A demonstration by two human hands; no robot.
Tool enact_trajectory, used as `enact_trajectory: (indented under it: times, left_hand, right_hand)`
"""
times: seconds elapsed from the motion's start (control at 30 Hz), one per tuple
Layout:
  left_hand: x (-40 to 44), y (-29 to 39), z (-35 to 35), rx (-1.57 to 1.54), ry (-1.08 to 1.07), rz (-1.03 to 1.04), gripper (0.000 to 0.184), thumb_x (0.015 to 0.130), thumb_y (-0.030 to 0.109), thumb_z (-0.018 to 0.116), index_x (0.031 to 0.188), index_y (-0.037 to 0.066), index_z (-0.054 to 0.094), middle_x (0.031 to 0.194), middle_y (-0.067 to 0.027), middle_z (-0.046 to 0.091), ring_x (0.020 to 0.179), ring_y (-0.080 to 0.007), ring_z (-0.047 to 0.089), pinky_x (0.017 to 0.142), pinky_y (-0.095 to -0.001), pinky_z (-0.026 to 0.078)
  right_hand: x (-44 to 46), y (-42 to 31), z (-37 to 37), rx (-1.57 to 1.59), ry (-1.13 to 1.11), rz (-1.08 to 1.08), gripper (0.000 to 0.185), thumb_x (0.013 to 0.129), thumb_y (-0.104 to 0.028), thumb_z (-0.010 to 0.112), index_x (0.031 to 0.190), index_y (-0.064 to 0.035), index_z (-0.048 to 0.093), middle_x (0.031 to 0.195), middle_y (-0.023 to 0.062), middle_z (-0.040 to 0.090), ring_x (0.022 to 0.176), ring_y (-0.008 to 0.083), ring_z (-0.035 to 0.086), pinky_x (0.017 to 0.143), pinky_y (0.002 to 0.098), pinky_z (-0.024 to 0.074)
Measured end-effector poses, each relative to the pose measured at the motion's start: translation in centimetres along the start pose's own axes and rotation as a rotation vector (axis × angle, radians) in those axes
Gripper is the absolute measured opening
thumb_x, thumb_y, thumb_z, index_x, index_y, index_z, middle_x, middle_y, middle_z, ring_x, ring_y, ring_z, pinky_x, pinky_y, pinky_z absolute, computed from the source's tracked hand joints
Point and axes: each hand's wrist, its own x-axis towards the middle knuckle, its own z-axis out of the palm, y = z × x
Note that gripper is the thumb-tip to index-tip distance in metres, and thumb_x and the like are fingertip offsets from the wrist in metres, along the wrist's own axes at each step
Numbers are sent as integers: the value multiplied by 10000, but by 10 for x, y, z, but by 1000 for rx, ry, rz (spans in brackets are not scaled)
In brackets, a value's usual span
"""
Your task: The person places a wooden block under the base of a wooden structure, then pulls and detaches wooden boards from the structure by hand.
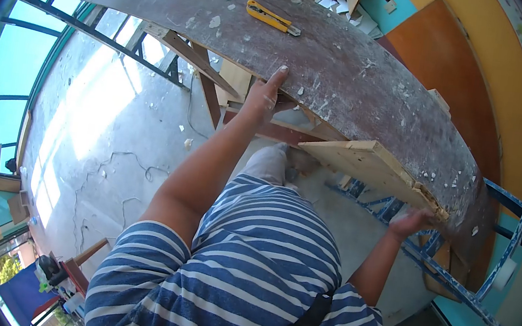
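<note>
One pale board point(365, 165) is at the near edge of the tabletop, to the right of centre. Its long axis slants from upper left to lower right, roughly along the tabletop; a narrow corner points left, toward the wearer's legs, and the ragged, splintered edge faces the tabletop. Contact between the two: cannot tell.

Right hand point(410, 224) at the board's lower right end, fingers closed on the broken edge; the fingertips are partly hidden. Left hand point(265, 98) on the tabletop's near edge, thumb on top, fingers curled beneath.

Tabletop point(330, 74): long, dark, dusty, strewn with white chips point(215, 22). A yellow cutter point(271, 17) lies near the far edge, its metal end pointing right. Timber supports point(189, 60) stand below.

Room: grey floor point(107, 138), sunlit at left beside tall windows point(22, 62); a loose cable point(126, 154) snakes across it. Beyond the tabletop, a brown panel point(449, 62) stands against a yellow wall point(518, 58).

Nearest obstruction: a paint-spotted blue frame point(502, 261) just beside the right hand, extending behind and below the board.
</note>
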Motion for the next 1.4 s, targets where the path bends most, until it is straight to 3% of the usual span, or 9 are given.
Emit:
enact_trajectory:
  times: [0.37,0.43,0.57,0.67,0.8,1.0,1.23,1.33,1.4]
  left_hand:
    - [-5,7,-3,22,-30,-26,546,869,402,648,1212,5,495,1147,-118,600,988,-252,636,840,-424,559]
    - [-4,5,-5,0,-10,11,557,859,384,668,1209,-2,470,1127,-149,592,964,-264,644,790,-411,580]
    - [5,0,-15,9,-56,86,541,861,369,671,1177,-20,465,1083,-143,603,894,-250,660,740,-386,595]
    - [1,13,-24,87,-185,-43,538,863,383,668,1154,-37,499,1061,-134,612,859,-244,661,734,-372,592]
    - [2,19,-32,172,-226,-161,557,862,408,663,1117,-71,539,1045,-138,614,832,-238,654,725,-345,586]
    - [-4,23,-31,188,-211,-158,573,863,416,661,1094,-94,539,1012,-151,605,799,-245,645,717,-333,580]
    - [0,22,-33,191,-250,-166,569,868,429,650,1087,-84,537,953,-123,609,803,-238,638,733,-312,565]
    - [2,21,-33,148,-259,-127,566,859,402,672,1007,-129,539,969,-163,597,718,-225,667,613,-281,592]
    - [-17,40,-31,187,-224,-158,559,860,388,674,1001,-131,523,964,-169,595,741,-230,670,615,-288,595]
  right_hand:
    - [7,23,-16,51,-32,-42,639,990,-534,274,1359,-14,318,1366,153,411,1250,259,439,1073,419,326]
    - [8,18,-10,75,27,-44,644,987,-541,274,1364,-20,311,1357,155,418,1247,259,441,1077,422,318]
    - [10,11,-11,178,-19,20,451,982,-468,402,1232,-94,427,1286,61,441,1167,174,437,1032,389,325]
    - [11,15,-19,145,-4,-21,526,977,-505,383,1272,-72,431,1319,81,446,1198,204,432,1054,403,300]
    - [12,6,-10,152,79,78,706,946,-592,371,1367,-25,370,1393,118,417,1276,257,384,1083,416,254]
    - [12,-1,-4,38,178,52,710,944,-599,363,1349,-17,382,1378,119,427,1259,257,394,1079,403,252]
    - [14,4,-18,92,139,130,703,943,-592,371,1338,-11,390,1344,128,452,1221,246,404,1063,389,251]
    - [14,-4,0,142,190,149,730,931,-611,380,1335,-4,394,1343,137,450,1243,256,382,1070,401,235]
    - [6,-15,13,155,221,104,753,919,-631,385,1328,2,398,1349,141,443,1250,262,373,1076,410,224]
